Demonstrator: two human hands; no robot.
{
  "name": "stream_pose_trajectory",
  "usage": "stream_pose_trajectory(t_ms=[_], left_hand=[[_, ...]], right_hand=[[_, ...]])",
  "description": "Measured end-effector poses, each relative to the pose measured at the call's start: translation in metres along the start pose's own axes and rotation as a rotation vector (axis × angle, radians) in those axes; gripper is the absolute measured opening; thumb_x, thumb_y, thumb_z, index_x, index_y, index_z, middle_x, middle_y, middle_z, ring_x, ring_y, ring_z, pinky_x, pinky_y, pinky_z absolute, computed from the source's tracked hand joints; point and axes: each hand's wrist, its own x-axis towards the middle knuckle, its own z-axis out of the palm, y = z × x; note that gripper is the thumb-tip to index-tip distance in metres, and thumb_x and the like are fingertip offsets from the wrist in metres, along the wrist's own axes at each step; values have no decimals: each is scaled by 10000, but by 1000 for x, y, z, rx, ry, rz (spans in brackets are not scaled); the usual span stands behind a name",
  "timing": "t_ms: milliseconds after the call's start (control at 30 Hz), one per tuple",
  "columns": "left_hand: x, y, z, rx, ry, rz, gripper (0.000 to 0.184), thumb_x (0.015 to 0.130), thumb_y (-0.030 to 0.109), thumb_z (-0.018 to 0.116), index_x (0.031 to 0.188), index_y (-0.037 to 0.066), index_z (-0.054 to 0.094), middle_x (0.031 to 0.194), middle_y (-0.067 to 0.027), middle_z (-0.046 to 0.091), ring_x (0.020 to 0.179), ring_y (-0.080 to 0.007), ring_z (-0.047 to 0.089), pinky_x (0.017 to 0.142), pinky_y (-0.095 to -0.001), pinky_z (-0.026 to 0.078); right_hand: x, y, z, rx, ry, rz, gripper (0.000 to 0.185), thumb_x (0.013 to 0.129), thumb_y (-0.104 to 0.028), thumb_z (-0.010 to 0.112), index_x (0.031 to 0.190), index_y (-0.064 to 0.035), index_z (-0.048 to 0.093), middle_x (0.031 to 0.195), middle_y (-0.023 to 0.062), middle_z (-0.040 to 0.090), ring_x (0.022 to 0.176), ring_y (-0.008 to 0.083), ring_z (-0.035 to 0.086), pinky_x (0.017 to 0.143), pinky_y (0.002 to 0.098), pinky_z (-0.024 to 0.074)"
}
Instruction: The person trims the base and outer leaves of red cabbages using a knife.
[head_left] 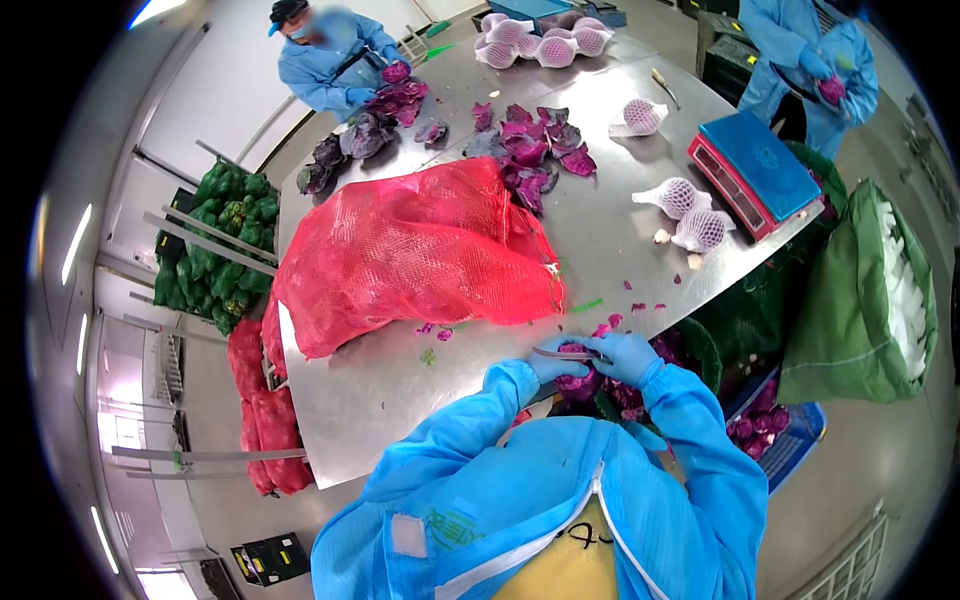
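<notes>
At the table's near edge, my gloved left hand point(548, 366) is closed around the side of a red cabbage point(577, 386). My right hand point(624, 357), also in a blue glove, grips a knife point(562, 353), its curved blade lying across the top of the cabbage toward my left hand. The right fingers partly hide the handle. Small purple leaf scraps point(608, 324) lie just beyond my hands. Ahead and to the left rests a large red mesh sack point(420, 245) that looks full of cabbages.
Loose cabbage leaves point(525, 140) lie past the sack. Foam-netted cabbages point(702, 229) sit beside a red scale with a blue top point(760, 165). A blue crate point(800, 440) and green sack point(850, 310) stand right. Two co-workers in blue gowns handle cabbages across the table.
</notes>
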Motion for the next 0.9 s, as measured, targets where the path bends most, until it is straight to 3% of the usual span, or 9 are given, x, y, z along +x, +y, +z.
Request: stream_pose_trajectory(t_ms=[133,200,300,467,667,733,800,867,900], left_hand=[[-4,-14,7,-116,176,-98,547,695,97,753,1198,39,546,1113,-77,612,1051,-176,569,937,-319,448],[-4,-16,6,-134,167,-74,571,683,110,766,1202,36,541,1113,-78,611,1050,-176,570,933,-312,447],[-5,-7,7,-96,167,-86,604,666,126,783,1208,34,533,1117,-84,608,1050,-184,572,937,-319,444],[-8,-6,10,-111,230,-34,429,619,170,807,1002,32,670,1137,-97,575,1022,-186,577,903,-325,451],[-7,-12,11,-86,236,8,509,637,163,795,1083,35,584,1012,-79,637,964,-186,605,889,-319,465],[-6,-12,10,-221,94,67,580,640,165,793,1146,27,545,1027,-94,634,969,-179,602,889,-314,469],[-7,-20,16,-294,147,78,618,641,194,803,1168,23,528,1046,-106,630,966,-180,603,886,-310,474],[2,-43,15,-160,209,-11,632,645,224,811,1176,27,530,1065,-107,628,972,-184,601,885,-313,480],[1,-43,16,-150,199,-14,664,674,152,798,1244,-4,494,1084,-112,622,1025,-211,594,903,-325,484]], right_hand=[[-4,3,9,11,21,13,416,844,-253,597,1253,-228,528,817,109,613,733,300,626,617,416,509],[-4,3,15,96,117,45,290,838,-245,635,1109,-144,613,820,94,618,729,280,632,637,391,517],[-4,4,17,146,160,48,275,801,-200,657,1068,-140,628,826,96,621,742,281,634,643,386,516],[1,3,18,136,175,45,219,768,-179,636,978,-127,603,781,99,593,725,294,618,624,400,506],[-3,-9,19,104,192,109,212,763,-178,635,967,-130,601,785,92,604,723,284,625,611,399,501],[-3,-17,20,93,181,195,219,763,-176,638,976,-133,614,778,93,612,717,284,626,611,393,503],[-5,-27,22,64,202,275,265,775,-187,641,1038,-155,640,769,91,617,703,273,626,610,385,505],[-9,-33,24,117,336,378,346,800,-213,632,1146,-231,622,758,67,611,684,260,631,586,394,508],[-9,-35,24,106,306,419,366,808,-229,643,1174,-227,624,791,62,624,683,240,634,600,372,513]])
